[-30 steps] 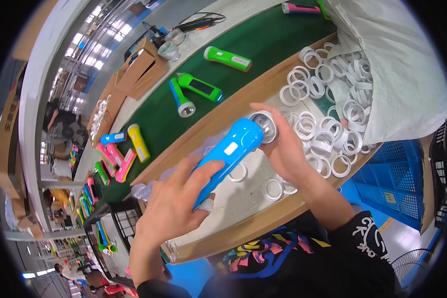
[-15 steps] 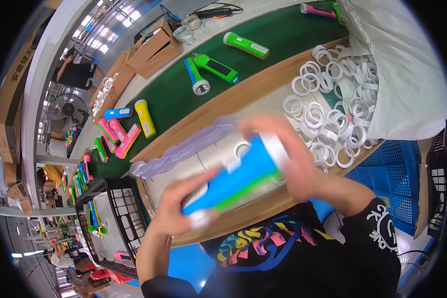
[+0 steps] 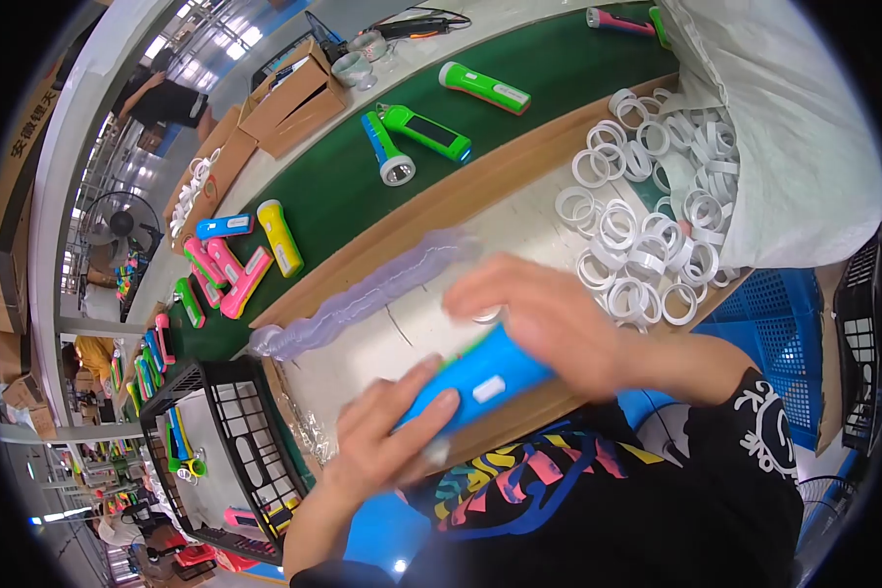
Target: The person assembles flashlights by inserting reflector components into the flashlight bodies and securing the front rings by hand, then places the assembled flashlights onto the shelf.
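A blue flashlight with a white switch and a strip of green slants across the front of the work surface. My left hand is wrapped round its lower end, thumb along the body. Over the upper end curls my right hand, which hides the flashlight's head; both hands are slightly blurred. Just beyond my hands lies a row of clear purplish plastic lens-like pieces. Many loose white rings are heaped to the right of my right hand.
Several flashlights, including a green one and a yellow one, lie on the green conveyor belt. A black crate stands at the left. A white sack and blue basket are at the right. Another person is far left.
The flashlight has turned about its length, so its blue face with the switch now shows. My right hand has shifted over its head, and my left hand has moved slightly right and down.
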Demonstrator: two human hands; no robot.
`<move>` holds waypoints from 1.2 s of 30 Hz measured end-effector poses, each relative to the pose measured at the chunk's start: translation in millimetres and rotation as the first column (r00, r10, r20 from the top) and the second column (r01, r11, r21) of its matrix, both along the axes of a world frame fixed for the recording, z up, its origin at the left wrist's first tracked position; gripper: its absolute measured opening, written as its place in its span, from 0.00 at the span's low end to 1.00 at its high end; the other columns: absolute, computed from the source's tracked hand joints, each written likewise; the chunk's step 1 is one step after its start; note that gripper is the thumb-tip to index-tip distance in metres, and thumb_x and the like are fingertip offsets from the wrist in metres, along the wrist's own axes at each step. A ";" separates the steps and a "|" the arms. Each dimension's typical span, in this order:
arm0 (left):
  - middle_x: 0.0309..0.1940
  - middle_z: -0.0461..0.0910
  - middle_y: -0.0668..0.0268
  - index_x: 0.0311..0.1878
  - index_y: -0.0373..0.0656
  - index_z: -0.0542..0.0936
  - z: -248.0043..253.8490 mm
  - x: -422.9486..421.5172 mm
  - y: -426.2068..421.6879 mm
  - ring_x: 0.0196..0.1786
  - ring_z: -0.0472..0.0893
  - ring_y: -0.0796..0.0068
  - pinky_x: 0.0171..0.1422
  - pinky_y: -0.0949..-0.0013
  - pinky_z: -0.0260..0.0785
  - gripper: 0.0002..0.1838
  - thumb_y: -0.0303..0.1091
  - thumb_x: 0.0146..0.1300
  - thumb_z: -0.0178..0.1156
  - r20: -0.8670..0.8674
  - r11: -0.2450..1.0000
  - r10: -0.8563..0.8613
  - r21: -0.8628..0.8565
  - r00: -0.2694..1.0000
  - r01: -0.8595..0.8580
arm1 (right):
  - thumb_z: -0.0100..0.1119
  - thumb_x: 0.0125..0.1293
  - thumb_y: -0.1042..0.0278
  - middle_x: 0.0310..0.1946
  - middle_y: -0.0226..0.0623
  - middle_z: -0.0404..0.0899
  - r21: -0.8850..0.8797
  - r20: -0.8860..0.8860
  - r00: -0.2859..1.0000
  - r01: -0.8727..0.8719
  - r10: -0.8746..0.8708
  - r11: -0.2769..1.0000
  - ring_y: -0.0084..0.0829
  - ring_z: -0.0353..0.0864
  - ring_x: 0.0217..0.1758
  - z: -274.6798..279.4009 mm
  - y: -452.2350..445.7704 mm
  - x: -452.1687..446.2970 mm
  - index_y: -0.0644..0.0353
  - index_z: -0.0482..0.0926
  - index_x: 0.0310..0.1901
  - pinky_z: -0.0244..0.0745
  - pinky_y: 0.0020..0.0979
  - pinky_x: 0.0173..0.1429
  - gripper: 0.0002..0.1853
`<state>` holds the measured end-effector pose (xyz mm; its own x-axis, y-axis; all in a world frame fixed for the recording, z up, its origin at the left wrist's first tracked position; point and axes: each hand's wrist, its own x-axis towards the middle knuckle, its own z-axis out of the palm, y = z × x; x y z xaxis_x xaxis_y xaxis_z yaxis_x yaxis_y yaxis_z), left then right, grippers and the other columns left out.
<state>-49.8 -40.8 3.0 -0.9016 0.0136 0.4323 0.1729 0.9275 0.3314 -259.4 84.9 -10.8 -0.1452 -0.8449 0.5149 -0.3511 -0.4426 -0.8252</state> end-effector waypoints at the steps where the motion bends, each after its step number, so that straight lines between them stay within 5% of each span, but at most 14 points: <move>1: 0.51 0.77 0.51 0.51 0.43 0.79 2.1 3.3 3.0 0.35 0.81 0.62 0.36 0.71 0.75 0.25 0.30 0.45 0.66 0.004 0.974 -0.061 0.218 0.998 0.058 | 0.45 0.64 0.57 0.48 0.49 0.74 -0.215 -0.221 0.975 -0.052 0.003 0.975 0.42 0.77 0.51 6.0 3.3 2.9 0.64 0.76 0.46 0.72 0.39 0.55 0.19; 3: 0.50 0.77 0.46 0.53 0.37 0.78 20.2 16.2 0.2 0.50 0.81 0.54 0.49 0.65 0.74 0.28 0.28 0.44 0.66 0.180 0.774 -0.234 0.629 0.955 0.071 | 0.49 0.60 0.61 0.45 0.50 0.77 -0.344 -0.208 0.978 -0.103 0.032 0.933 0.45 0.80 0.47 25.8 15.2 21.6 0.65 0.78 0.40 0.75 0.40 0.50 0.16; 4: 0.50 0.77 0.46 0.53 0.37 0.78 20.2 21.4 -5.9 0.50 0.81 0.54 0.49 0.65 0.74 0.28 0.28 0.44 0.66 0.186 0.771 -0.224 0.634 0.957 0.057 | 0.50 0.59 0.63 0.45 0.49 0.77 -0.385 -0.279 0.959 -0.152 0.042 0.910 0.45 0.80 0.47 30.3 20.1 26.3 0.64 0.79 0.39 0.76 0.39 0.50 0.14; 7: 0.53 0.76 0.46 0.55 0.37 0.77 21.8 21.6 -17.0 0.56 0.77 0.54 0.60 0.62 0.67 0.32 0.23 0.40 0.68 0.251 0.331 -0.513 0.940 0.821 -0.081 | 0.49 0.58 0.68 0.43 0.43 0.80 -0.472 -0.390 0.921 -0.202 0.002 0.858 0.43 0.80 0.47 24.6 21.7 36.5 0.63 0.80 0.38 0.76 0.40 0.50 0.12; 9: 0.53 0.76 0.47 0.56 0.38 0.76 26.5 22.7 -13.0 0.56 0.77 0.54 0.57 0.62 0.69 0.30 0.24 0.43 0.66 0.322 0.552 -0.305 0.827 0.896 -0.109 | 0.49 0.59 0.67 0.41 0.40 0.81 -0.229 -0.149 0.989 -0.034 -0.001 0.973 0.41 0.81 0.44 8.1 9.1 30.2 0.61 0.80 0.37 0.75 0.36 0.50 0.11; 10: 0.52 0.76 0.47 0.58 0.38 0.74 22.8 17.1 -6.3 0.52 0.79 0.53 0.51 0.62 0.73 0.33 0.24 0.42 0.67 0.301 0.842 -0.060 0.528 0.952 -0.114 | 0.48 0.62 0.63 0.36 0.41 0.81 0.110 -0.138 0.990 0.041 -0.026 0.993 0.39 0.81 0.41 3.0 -11.5 17.2 0.63 0.80 0.36 0.74 0.33 0.50 0.13; 11: 0.51 0.75 0.50 0.59 0.41 0.73 22.2 6.4 -0.5 0.41 0.81 0.57 0.40 0.64 0.76 0.38 0.24 0.37 0.68 0.274 0.983 0.103 0.116 0.956 -0.139 | 0.46 0.66 0.60 0.34 0.43 0.80 0.342 0.482 0.876 -0.201 0.013 0.918 0.37 0.80 0.42 -23.8 -35.4 5.6 0.65 0.79 0.37 0.74 0.32 0.50 0.16; 13: 0.51 0.74 0.51 0.59 0.45 0.73 0.0 9.0 -5.0 0.32 0.78 0.62 0.31 0.66 0.75 0.41 0.25 0.32 0.68 0.320 0.991 0.133 -0.069 0.938 -0.117 | 0.44 0.68 0.59 0.36 0.42 0.80 0.433 0.815 0.555 -0.395 -0.166 0.810 0.33 0.79 0.44 -55.5 -47.0 11.1 0.66 0.79 0.38 0.72 0.32 0.52 0.18; 21: 0.53 0.75 0.54 0.51 0.52 0.79 -37.4 15.0 -14.3 0.30 0.76 0.69 0.30 0.73 0.70 0.26 0.24 0.43 0.62 -0.123 0.863 0.196 -0.449 0.973 -0.230 | 0.42 0.70 0.53 0.45 0.40 0.77 0.317 0.689 0.717 -0.171 -0.102 0.933 0.30 0.75 0.50 -29.1 -48.2 10.0 0.65 0.76 0.46 0.68 0.31 0.59 0.22; 26: 0.50 0.76 0.55 0.52 0.55 0.79 -21.9 17.9 -6.2 0.33 0.79 0.66 0.32 0.73 0.72 0.26 0.29 0.45 0.66 -0.063 0.907 0.214 -0.357 0.975 -0.223 | 0.43 0.69 0.53 0.44 0.39 0.77 0.330 0.810 0.583 -0.360 -0.066 0.873 0.30 0.76 0.49 -30.0 -42.3 13.0 0.65 0.75 0.46 0.70 0.33 0.57 0.21; 29: 0.47 0.78 0.52 0.55 0.51 0.77 -15.4 23.1 -6.3 0.37 0.83 0.59 0.40 0.68 0.76 0.30 0.35 0.45 0.72 0.186 0.954 0.279 0.058 0.942 -0.294 | 0.46 0.68 0.57 0.43 0.40 0.77 0.320 0.831 0.553 -0.380 -0.064 0.868 0.30 0.76 0.49 -35.8 -43.4 21.6 0.66 0.75 0.46 0.71 0.32 0.56 0.18; 31: 0.42 0.80 0.51 0.56 0.44 0.76 -8.1 22.3 2.6 0.40 0.83 0.59 0.44 0.66 0.75 0.31 0.36 0.46 0.73 0.374 0.644 0.351 0.568 0.858 -0.512 | 0.48 0.66 0.64 0.43 0.39 0.76 0.259 0.865 0.502 -0.441 -0.004 0.860 0.30 0.76 0.48 -39.0 -43.6 25.7 0.65 0.74 0.46 0.71 0.32 0.55 0.14; 32: 0.39 0.81 0.51 0.55 0.37 0.75 -7.6 24.9 2.6 0.43 0.83 0.60 0.47 0.65 0.75 0.32 0.36 0.46 0.74 0.454 0.557 0.336 0.611 0.825 -0.563 | 0.48 0.66 0.64 0.43 0.39 0.76 0.262 0.864 0.503 -0.451 0.001 0.853 0.30 0.76 0.48 -42.2 -45.3 27.0 0.65 0.74 0.46 0.71 0.32 0.55 0.14; 36: 0.34 0.80 0.61 0.53 0.43 0.78 -28.5 37.0 10.1 0.28 0.78 0.67 0.34 0.69 0.71 0.28 0.30 0.44 0.69 0.157 0.897 0.422 0.071 0.893 -0.436 | 0.46 0.67 0.59 0.43 0.38 0.76 0.398 0.821 0.565 -0.460 -0.084 0.794 0.29 0.75 0.50 -46.4 -52.4 30.0 0.64 0.75 0.47 0.70 0.32 0.56 0.17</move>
